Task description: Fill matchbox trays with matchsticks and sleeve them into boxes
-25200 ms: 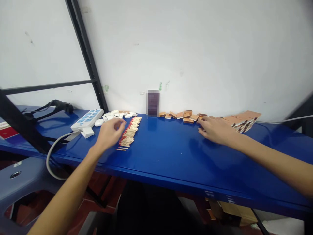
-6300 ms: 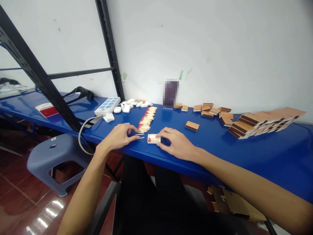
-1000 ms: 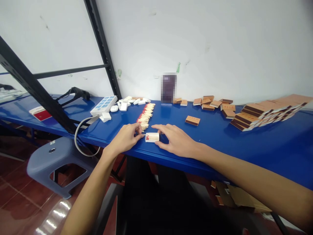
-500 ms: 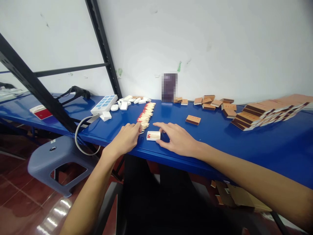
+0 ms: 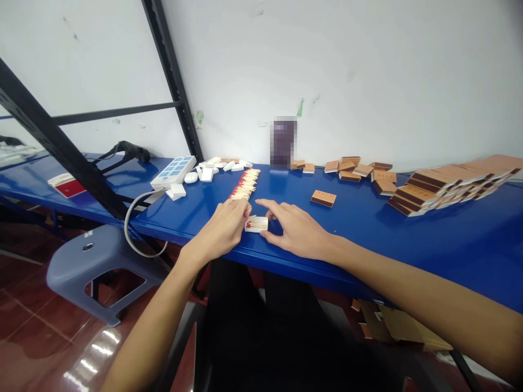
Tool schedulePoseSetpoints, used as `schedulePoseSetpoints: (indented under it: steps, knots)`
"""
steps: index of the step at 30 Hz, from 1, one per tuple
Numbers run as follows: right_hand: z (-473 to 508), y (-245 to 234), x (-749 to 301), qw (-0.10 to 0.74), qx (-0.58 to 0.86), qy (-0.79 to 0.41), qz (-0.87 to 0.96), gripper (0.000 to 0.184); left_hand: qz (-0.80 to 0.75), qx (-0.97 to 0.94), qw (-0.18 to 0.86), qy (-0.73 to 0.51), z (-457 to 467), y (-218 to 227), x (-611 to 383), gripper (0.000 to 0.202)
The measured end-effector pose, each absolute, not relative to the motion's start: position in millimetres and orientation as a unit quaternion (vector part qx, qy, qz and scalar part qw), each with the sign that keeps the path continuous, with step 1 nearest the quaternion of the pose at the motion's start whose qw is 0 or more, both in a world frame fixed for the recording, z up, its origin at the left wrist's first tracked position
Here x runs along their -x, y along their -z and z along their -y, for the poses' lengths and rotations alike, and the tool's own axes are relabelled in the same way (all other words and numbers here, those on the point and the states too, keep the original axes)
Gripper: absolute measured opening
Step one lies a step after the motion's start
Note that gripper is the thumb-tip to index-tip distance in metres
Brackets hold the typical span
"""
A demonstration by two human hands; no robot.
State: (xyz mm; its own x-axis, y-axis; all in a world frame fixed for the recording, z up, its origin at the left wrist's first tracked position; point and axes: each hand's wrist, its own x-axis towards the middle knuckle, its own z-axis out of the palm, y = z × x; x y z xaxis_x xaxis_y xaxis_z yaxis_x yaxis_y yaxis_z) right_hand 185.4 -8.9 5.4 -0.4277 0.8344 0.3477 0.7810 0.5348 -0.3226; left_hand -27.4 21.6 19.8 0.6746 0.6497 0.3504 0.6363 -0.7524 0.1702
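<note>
A small white matchbox tray (image 5: 256, 225) with a few red-headed matches in it lies near the table's front edge. My right hand (image 5: 296, 228) is curled at the tray's right end, thumb at the near corner and a bent finger at the far corner, with the index finger stretched out above. My left hand (image 5: 226, 226) is closed in a pinch at the tray's left end. A pale stick, apparently a match (image 5: 254, 216), shows at its fingertips, mostly hidden. Just behind the left hand runs a long row of loose matches (image 5: 245, 185), partly covered by it.
One closed matchbox (image 5: 323, 198) lies right of my hands. Several more matchboxes (image 5: 383, 177) lie along the wall, beside a large stack (image 5: 433, 188). White empty trays (image 5: 207, 174) and a power strip (image 5: 175, 171) are at the left, near a black metal post (image 5: 175, 76). A stool (image 5: 90, 261) stands below.
My left hand has moved right, from beside the matches to the tray's left end, with the match in its fingers. My right hand and the tray have stayed almost still.
</note>
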Motion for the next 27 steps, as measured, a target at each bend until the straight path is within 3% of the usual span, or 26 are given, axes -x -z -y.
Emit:
schedulePoseSetpoints:
  steps: [6, 11, 17, 27]
  knots:
    - [9, -5, -185, 0.242, 0.471, -0.058, 0.846, 0.06, -0.349, -0.909, -0.004, -0.228, -23, -22, 20, 0.01]
    - [8, -7, -187, 0.224, 0.439, -0.04, 0.869, 0.032, -0.404, -0.888, 0.015, -0.22, -31, -36, 51, 0.015]
    - [6, -6, -187, 0.215, 0.439, -0.042, 0.872, 0.034, -0.445, -0.89, 0.026, -0.097, -44, -32, 76, 0.022]
    - [7, -8, -186, 0.219, 0.45, -0.044, 0.865, 0.027, -0.466, -0.877, 0.002, -0.117, -43, -23, 61, 0.017]
